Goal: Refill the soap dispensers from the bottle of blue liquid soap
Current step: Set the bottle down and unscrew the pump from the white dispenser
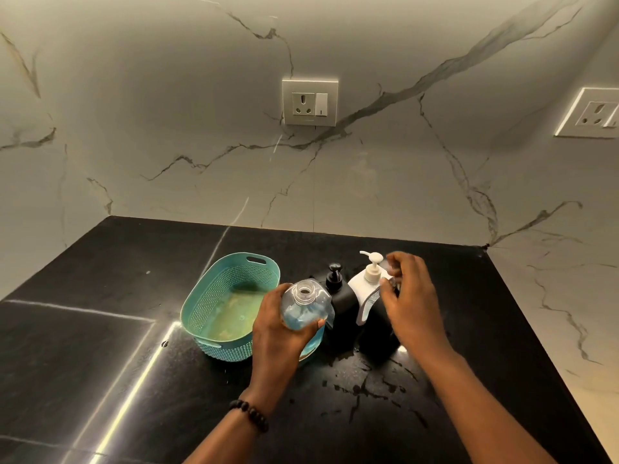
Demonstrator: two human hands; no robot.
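My left hand [278, 333] grips a clear bottle of blue liquid soap [303, 306], lifted above the black counter with its uncapped neck facing me. To its right stand a black dispenser [340, 296] with a black pump and a white dispenser [360, 284] with a cream pump. A second dark container [375, 329] with a grey-white label sits in front of the white one, partly under my right hand. My right hand [412, 296] hovers beside the white dispenser's pump, fingers curled around a small clear, blurred piece that looks like a cap.
A teal plastic basket [214, 286] stands just left of the bottle, touching my left hand's side. Wet splashes [371, 386] lie on the black counter [100, 329] in front of the dispensers. The marble wall behind carries a socket [310, 102]; the counter's right edge meets another wall.
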